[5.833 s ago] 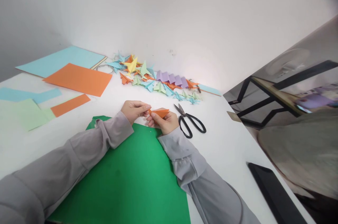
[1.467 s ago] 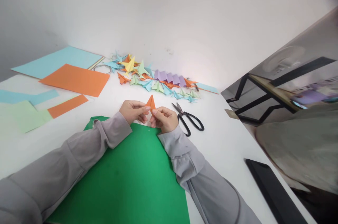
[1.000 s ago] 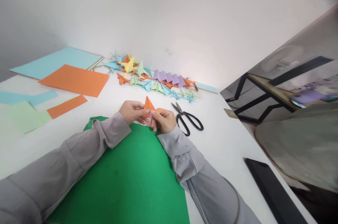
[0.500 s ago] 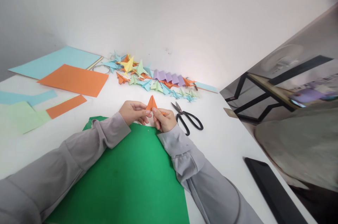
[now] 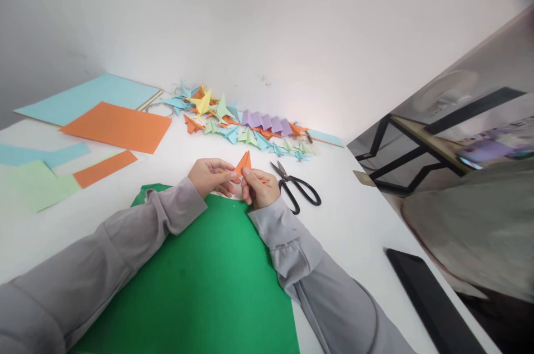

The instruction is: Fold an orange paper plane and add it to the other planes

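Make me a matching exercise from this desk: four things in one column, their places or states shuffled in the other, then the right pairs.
Things:
1. folded orange paper
2. scissors
3. large light-blue sheet
4. green sheet

Places or states:
A. partly covered by a large orange sheet
B. beneath the grey sleeves
C. lying beside the right hand, blades slightly apart
D. held between the left hand and the right hand

Right pairs: 1-D, 2-C, 3-A, 4-B
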Demonstrator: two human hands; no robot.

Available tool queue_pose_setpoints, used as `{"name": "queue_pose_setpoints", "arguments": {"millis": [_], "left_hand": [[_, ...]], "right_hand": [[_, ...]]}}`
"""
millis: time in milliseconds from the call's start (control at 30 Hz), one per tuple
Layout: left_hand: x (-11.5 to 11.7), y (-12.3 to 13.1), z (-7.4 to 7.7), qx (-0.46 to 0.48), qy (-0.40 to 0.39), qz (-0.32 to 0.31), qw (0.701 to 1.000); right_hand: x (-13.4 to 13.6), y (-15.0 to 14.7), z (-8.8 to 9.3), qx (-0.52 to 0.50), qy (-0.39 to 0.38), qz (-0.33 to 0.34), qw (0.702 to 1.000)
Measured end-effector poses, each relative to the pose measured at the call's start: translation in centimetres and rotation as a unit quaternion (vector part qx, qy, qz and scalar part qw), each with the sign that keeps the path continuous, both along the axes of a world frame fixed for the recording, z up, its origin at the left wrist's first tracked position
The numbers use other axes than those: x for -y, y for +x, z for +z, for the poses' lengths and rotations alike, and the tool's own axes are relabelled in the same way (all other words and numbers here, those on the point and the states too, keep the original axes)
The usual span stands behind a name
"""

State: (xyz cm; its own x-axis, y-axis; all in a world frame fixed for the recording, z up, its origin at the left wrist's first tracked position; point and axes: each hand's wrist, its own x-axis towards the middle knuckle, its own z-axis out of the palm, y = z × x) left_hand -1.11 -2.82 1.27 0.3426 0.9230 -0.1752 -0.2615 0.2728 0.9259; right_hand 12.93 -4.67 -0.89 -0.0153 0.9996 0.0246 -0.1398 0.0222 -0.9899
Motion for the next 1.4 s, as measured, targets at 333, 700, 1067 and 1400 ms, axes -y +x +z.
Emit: {"name": "queue_pose_setpoints", "arguments": {"millis": [333,700,1067,1400], "left_hand": [[0.1,0.0,-0.3,0.022,0.018,-0.030,0.999],[0.1,-0.2,-0.5,0.030,0.044,-0.117,0.992],[0.2,0.2,-0.6,0.107,0.055,-0.103,0.987],[0.6,0.4,-0.3,0.117,0.008,-0.100,0.988]], "right_hand": [[0.4,-0.4,0.4,0.007,0.007,0.006,1.000],[0.9,-0.3,0.8,0.078,0.023,0.034,0.996],[0.4,-0.6,0.0,-0.105,-0.025,0.114,0.988],[0.1,-0.2,0.0,-0.163,-0.025,0.113,0.980]]}}
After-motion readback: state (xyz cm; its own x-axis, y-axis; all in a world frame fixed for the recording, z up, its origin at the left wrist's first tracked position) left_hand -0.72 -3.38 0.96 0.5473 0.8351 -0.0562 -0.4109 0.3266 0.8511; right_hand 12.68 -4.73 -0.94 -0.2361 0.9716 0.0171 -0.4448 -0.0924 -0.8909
